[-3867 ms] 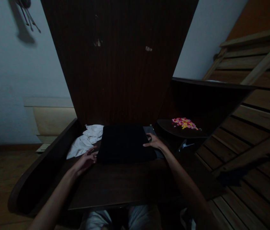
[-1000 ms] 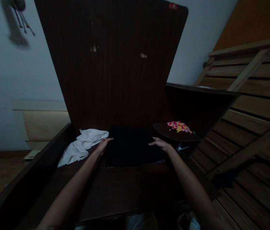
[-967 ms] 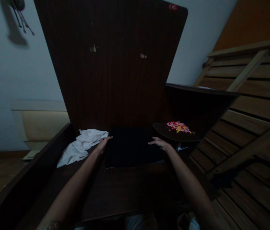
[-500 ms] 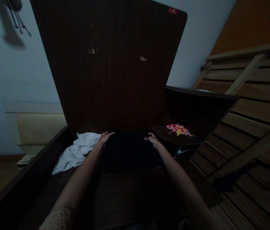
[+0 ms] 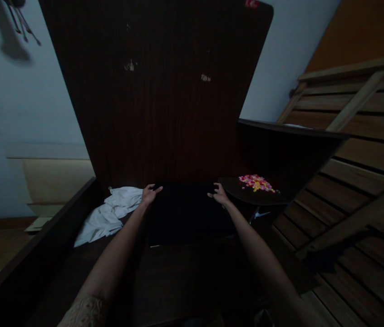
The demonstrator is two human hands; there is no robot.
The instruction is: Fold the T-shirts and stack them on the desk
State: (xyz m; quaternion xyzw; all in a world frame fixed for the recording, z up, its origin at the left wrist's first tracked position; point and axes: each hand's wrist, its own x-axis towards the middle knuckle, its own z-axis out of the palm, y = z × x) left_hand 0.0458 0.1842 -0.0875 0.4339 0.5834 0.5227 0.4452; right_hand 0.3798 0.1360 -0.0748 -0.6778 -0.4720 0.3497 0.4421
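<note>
Head view: both arms reach to the far edge of a dark wooden desk (image 5: 178, 272). Left hand (image 5: 149, 195) and right hand (image 5: 218, 195), fingers loosely spread, rest on the far corners of a flat black cloth (image 5: 187, 213) lying at the desk's back edge. White cloth (image 5: 108, 213) lies crumpled just left. Side shelf (image 5: 246, 195) at right carries a heap of small coloured pieces (image 5: 256, 182).
</note>
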